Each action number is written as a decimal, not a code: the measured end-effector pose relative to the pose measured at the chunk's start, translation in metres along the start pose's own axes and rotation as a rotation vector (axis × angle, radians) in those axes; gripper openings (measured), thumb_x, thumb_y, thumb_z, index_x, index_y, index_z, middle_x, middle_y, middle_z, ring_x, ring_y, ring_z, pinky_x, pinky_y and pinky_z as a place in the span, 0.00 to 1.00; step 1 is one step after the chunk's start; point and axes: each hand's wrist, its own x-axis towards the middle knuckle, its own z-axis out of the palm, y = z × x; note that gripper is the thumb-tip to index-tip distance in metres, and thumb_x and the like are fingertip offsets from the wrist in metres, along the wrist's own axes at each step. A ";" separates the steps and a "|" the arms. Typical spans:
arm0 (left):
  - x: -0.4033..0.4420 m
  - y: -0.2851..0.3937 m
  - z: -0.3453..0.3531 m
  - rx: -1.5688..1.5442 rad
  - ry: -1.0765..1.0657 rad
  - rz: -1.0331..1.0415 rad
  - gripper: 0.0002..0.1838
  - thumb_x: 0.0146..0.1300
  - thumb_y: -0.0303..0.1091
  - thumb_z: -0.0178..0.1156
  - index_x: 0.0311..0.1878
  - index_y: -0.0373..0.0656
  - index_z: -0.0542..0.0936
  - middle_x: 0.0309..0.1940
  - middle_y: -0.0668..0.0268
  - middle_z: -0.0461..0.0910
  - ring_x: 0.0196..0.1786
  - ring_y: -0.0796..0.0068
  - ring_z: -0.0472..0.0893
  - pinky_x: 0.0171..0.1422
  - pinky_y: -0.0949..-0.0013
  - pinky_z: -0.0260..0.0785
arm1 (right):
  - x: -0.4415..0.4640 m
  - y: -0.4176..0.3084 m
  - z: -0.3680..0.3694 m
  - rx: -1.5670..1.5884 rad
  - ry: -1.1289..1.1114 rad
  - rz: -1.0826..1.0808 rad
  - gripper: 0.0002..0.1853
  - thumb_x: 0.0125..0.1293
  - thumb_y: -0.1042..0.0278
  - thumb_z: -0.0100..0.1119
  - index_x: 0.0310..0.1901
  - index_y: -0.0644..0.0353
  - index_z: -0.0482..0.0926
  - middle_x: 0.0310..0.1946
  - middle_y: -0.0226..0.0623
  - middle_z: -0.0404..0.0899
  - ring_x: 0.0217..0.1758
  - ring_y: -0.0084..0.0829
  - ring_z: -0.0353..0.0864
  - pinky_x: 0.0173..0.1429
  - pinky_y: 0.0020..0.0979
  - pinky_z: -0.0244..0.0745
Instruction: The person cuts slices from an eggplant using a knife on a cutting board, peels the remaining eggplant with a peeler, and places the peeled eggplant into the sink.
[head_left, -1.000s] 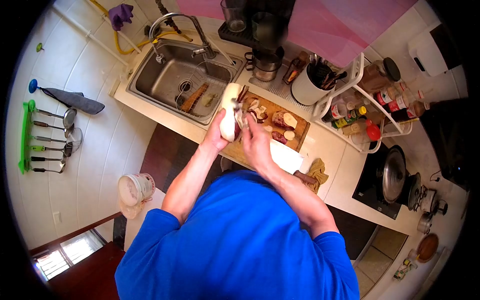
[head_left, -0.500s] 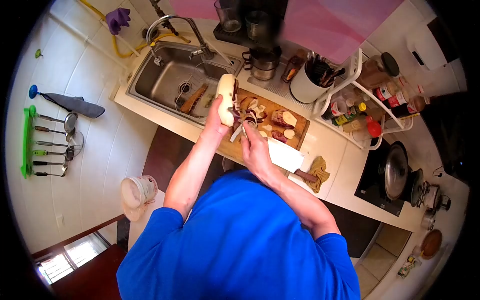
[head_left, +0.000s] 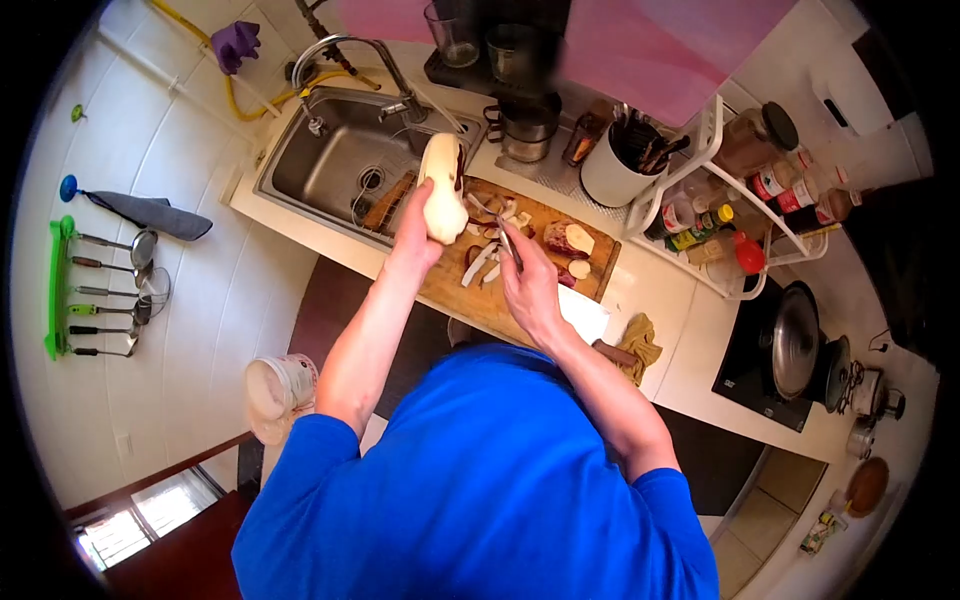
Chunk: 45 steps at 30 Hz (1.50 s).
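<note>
My left hand (head_left: 415, 235) is wrapped round the lower end of a long, mostly peeled sweet potato (head_left: 440, 195), held up at a tilt between the sink and the cutting board. Pale flesh shows over most of it, with a dark strip of skin on its right side. In my right hand (head_left: 533, 290) is a peeler (head_left: 510, 245), its head apart from the sweet potato. Beneath, peel strips (head_left: 480, 262) are strewn over the wooden cutting board (head_left: 450, 292). A cut sweet potato chunk (head_left: 569, 238) with reddish skin lies there too, beside a pale slice (head_left: 579, 269).
A cleaver (head_left: 583, 315) lies at the board's right edge, its handle near a crumpled brown cloth (head_left: 640, 345). The steel sink (head_left: 330, 135) is left of the board. Behind stand a utensil holder (head_left: 610, 175) and a bottle rack (head_left: 640, 215); a stovetop (head_left: 755, 375) is farther right.
My left hand has moved left and slightly up with the sweet potato. The peeler has come away from it, and my right hand has shifted a little right.
</note>
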 end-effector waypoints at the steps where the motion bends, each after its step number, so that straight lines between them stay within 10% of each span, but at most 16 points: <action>1: -0.004 -0.006 -0.005 0.016 -0.016 -0.037 0.26 0.74 0.46 0.60 0.65 0.38 0.74 0.52 0.55 0.83 0.52 0.57 0.85 0.57 0.55 0.80 | 0.004 0.000 0.000 0.008 0.001 -0.028 0.22 0.73 0.73 0.57 0.67 0.63 0.75 0.53 0.59 0.81 0.50 0.56 0.83 0.54 0.45 0.80; 11: -0.024 -0.026 -0.026 -0.032 -0.078 -0.115 0.30 0.71 0.49 0.62 0.67 0.37 0.72 0.53 0.54 0.83 0.51 0.59 0.85 0.55 0.58 0.81 | 0.006 0.077 -0.009 -0.273 -0.058 0.162 0.22 0.70 0.74 0.54 0.65 0.65 0.75 0.51 0.65 0.81 0.52 0.62 0.82 0.59 0.51 0.76; 24: -0.021 -0.045 -0.021 0.008 -0.069 -0.024 0.27 0.76 0.50 0.57 0.66 0.39 0.73 0.52 0.56 0.83 0.51 0.63 0.84 0.56 0.57 0.80 | -0.012 0.001 0.019 0.012 -0.084 0.046 0.21 0.73 0.72 0.56 0.66 0.67 0.75 0.53 0.61 0.82 0.56 0.55 0.84 0.59 0.42 0.78; 30: -0.003 -0.031 -0.042 0.026 -0.012 -0.018 0.28 0.77 0.51 0.55 0.67 0.38 0.72 0.53 0.55 0.82 0.51 0.61 0.85 0.53 0.58 0.81 | -0.033 0.034 0.008 0.105 -0.211 0.224 0.22 0.75 0.71 0.54 0.69 0.64 0.71 0.37 0.44 0.82 0.28 0.29 0.79 0.31 0.32 0.74; 33: -0.007 -0.027 -0.048 0.005 0.000 -0.033 0.29 0.77 0.52 0.55 0.68 0.37 0.71 0.54 0.55 0.82 0.51 0.59 0.85 0.55 0.57 0.81 | -0.019 0.050 0.001 0.915 -0.290 0.877 0.23 0.78 0.68 0.51 0.71 0.59 0.68 0.32 0.32 0.76 0.15 0.19 0.62 0.17 0.24 0.50; 45: -0.033 -0.027 -0.048 -0.242 -0.252 -0.231 0.37 0.73 0.61 0.54 0.72 0.41 0.69 0.58 0.54 0.80 0.57 0.58 0.83 0.58 0.54 0.80 | -0.006 0.044 0.002 0.474 -0.261 0.369 0.22 0.80 0.68 0.48 0.72 0.60 0.69 0.34 0.32 0.80 0.21 0.17 0.66 0.24 0.23 0.62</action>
